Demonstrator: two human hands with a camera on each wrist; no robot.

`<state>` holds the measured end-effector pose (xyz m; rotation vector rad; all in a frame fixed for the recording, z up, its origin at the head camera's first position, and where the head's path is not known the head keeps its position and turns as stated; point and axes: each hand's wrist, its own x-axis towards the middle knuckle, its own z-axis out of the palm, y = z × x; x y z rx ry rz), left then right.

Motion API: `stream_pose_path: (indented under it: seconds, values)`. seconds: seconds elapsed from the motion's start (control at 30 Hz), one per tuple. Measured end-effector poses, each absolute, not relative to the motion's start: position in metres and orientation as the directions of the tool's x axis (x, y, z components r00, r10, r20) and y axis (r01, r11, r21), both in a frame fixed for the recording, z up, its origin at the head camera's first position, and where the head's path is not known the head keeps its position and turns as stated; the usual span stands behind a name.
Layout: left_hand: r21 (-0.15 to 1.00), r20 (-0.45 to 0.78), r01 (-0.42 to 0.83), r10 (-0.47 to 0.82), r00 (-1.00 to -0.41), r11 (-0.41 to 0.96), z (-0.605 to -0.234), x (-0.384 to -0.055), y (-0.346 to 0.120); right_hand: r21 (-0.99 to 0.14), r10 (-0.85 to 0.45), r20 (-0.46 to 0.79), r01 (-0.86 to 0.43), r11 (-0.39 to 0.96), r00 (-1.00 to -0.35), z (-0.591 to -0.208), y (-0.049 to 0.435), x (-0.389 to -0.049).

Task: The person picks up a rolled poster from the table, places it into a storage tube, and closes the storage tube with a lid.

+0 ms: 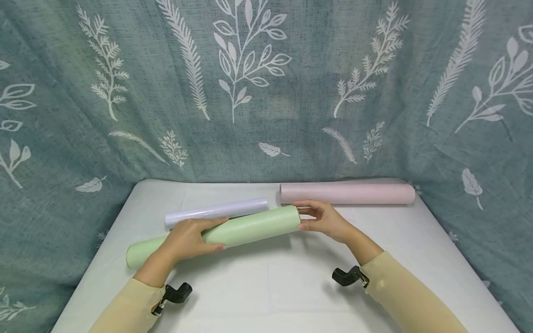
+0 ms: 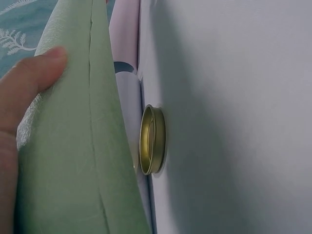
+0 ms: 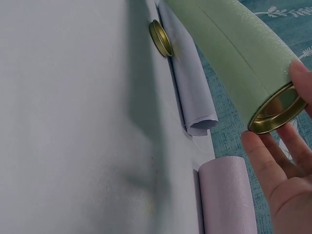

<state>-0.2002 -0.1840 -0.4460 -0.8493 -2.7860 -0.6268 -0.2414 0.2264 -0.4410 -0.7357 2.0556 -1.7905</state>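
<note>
A pale green tube [image 1: 258, 225] with a lengthwise seam slants over the table, its right end higher. My left hand [image 1: 189, 238] grips it near the middle, thumb and fingers on opposite sides. At the right end, my right hand [image 1: 322, 221] holds the rim between thumb and fingertips. That end has a gold metal rim [image 3: 265, 124] with a recessed inside, seen in the right wrist view. A round gold lid [image 2: 158, 141] stands on edge on the table beside a lavender roll [image 1: 216, 211]; the green tube hides the lid in the head view.
A pink roll [image 1: 347, 194] lies along the table's back edge at right. White cloth covers the table [image 1: 266, 286]. A leaf-patterned green curtain [image 1: 250, 152] hangs close behind and at both sides. Each sleeve carries a black wrist camera [image 1: 350, 276].
</note>
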Motion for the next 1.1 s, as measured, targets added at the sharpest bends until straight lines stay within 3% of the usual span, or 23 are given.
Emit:
stream_pose_path:
  seconds: [0.4, 1.1]
  values:
    - [0.328, 0.268, 0.565, 0.499, -0.824, 0.757, -0.441, -0.202, -0.188, -0.947, -0.577, 0.131, -0.274, 0.168, -0.806, -0.438, 0.23, -0.241]
    - [0.322, 0.246, 0.505, 0.444, -0.861, 0.801, -0.42, -0.224, -0.211, -0.847, -0.462, 0.124, -0.336, 0.411, -0.878, -0.413, 0.265, -0.253]
